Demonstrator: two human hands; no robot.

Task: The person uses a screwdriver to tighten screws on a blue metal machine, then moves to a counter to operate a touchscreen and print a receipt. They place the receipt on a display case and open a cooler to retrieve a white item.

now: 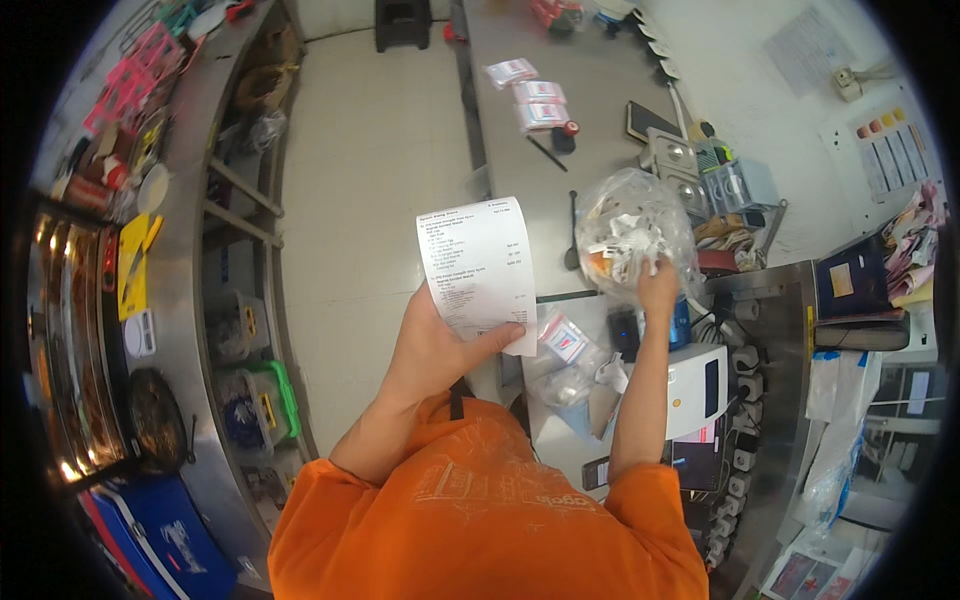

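Note:
A long white printed paper receipt [478,268] is upright in front of me, curling slightly at its edges. My left hand [445,340] grips its lower part, the thumb pressed across the front. To the right, my right hand [656,288] reaches into the mouth of a clear plastic bag [625,195]. White crumpled paper scraps [640,240] and something orange lie inside that bag. The right fingers look closed among the scraps; whether they pinch one is too small to tell.
A steel counter [530,60] on the right bears small packets [541,92], a black stick and a white printer-like machine [697,390]. Shelving and a steel counter with a yellow board [135,265] line the left. Tiled floor [360,200] runs between, with a dark stool [403,25] far off.

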